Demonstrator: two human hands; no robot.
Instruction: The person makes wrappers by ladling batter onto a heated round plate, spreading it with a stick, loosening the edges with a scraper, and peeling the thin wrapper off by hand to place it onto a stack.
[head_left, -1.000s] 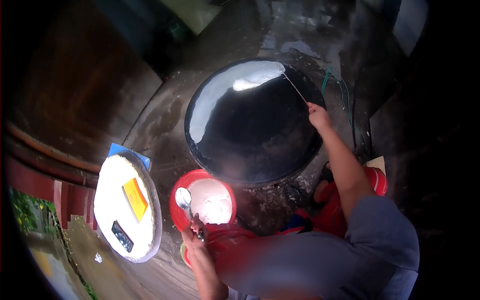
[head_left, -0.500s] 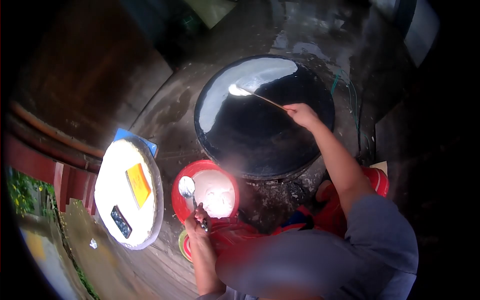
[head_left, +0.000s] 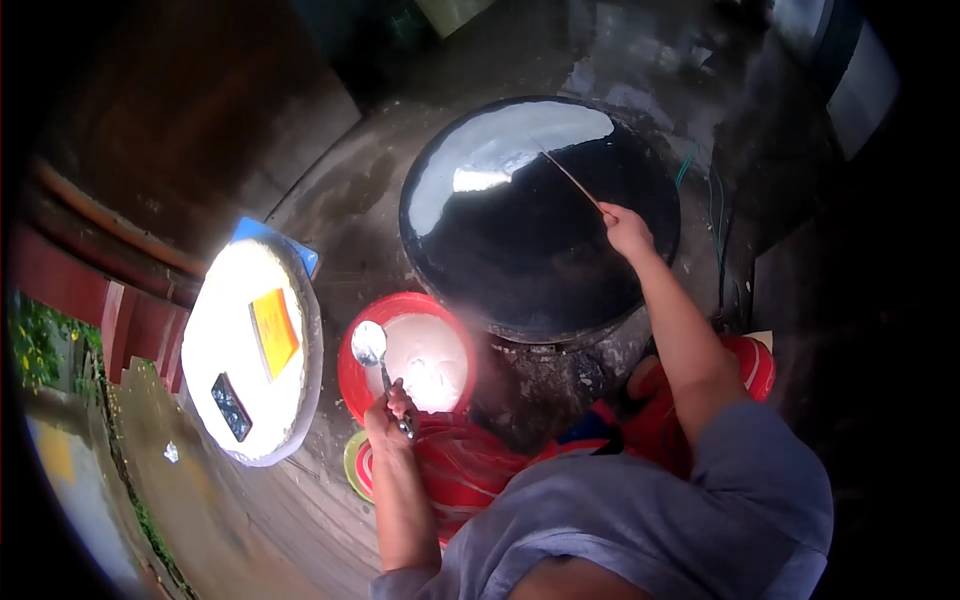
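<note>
My right hand [head_left: 628,232] is closed round a thin wooden stick [head_left: 575,183], whose far end reaches the white batter [head_left: 500,140] on a large round black griddle [head_left: 540,260]. The batter lies in a curved band along the griddle's far and left side, with a bright patch at its inner edge. My left hand [head_left: 388,412] grips the handle of a metal ladle [head_left: 369,344]. The ladle's white-coated bowl hangs over the left side of a red basin [head_left: 352,385] that holds more white batter [head_left: 430,360].
On the left stands a round white-topped surface [head_left: 230,325] with a yellow packet [head_left: 273,332] and a dark phone [head_left: 231,407] on it. Behind it shows a blue board [head_left: 298,255]. Green cord [head_left: 688,165] lies right of the griddle. A green-rimmed container [head_left: 354,468] sits below the basin.
My right hand has swung the stick's far end to the right and away across the griddle, and the batter has spread a little. My left hand still holds the ladle. The view has shifted slightly.
</note>
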